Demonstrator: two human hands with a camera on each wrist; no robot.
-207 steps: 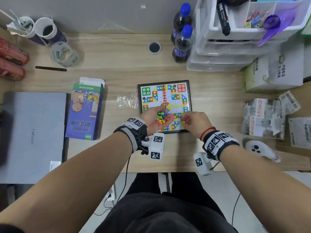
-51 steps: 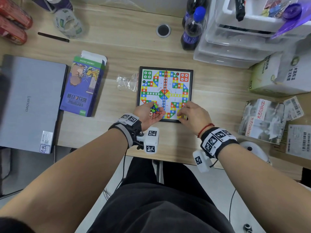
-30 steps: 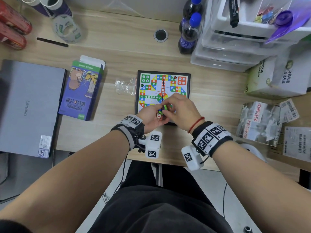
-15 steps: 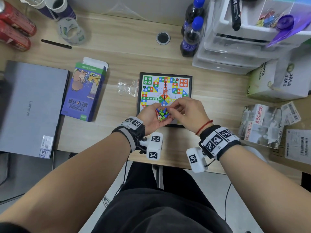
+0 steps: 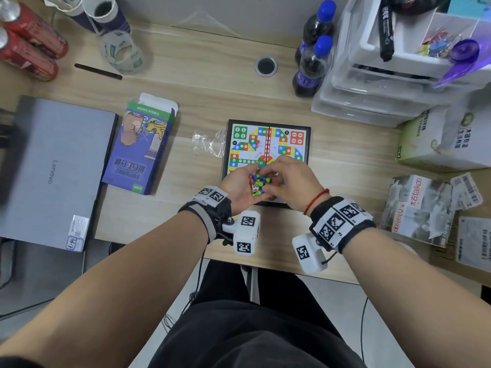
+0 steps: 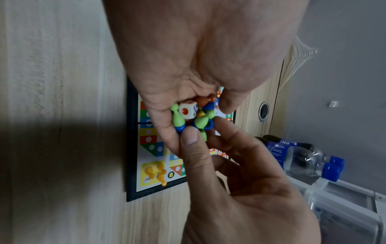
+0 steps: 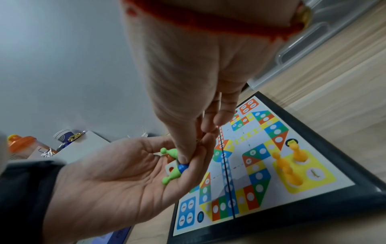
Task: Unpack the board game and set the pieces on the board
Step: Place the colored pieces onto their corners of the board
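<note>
The colourful game board [image 5: 268,140] lies open on the wooden desk. My left hand [image 5: 240,188] is cupped palm-up over the board's near edge and holds a pile of green, blue and red pawns [image 6: 198,120] with a white die [image 6: 188,111]. My right hand [image 5: 275,179] reaches into that palm, and its thumb [image 6: 190,137] and forefinger pinch a blue pawn [image 7: 183,166]. Three yellow pawns [image 7: 289,165] stand in the yellow corner of the board [image 7: 313,191]. The hands hide the board's near half in the head view.
The opened game box [image 5: 143,147] and an empty clear bag [image 5: 207,143] lie left of the board, with a closed laptop [image 5: 53,171] further left. Two bottles [image 5: 312,65] and plastic drawers [image 5: 372,83] stand behind right. Packets [image 5: 417,208] lie at the right.
My right hand left the yellow corner of the board and came over to my left palm, where it now pinches a blue pawn. The left hand stays cupped.
</note>
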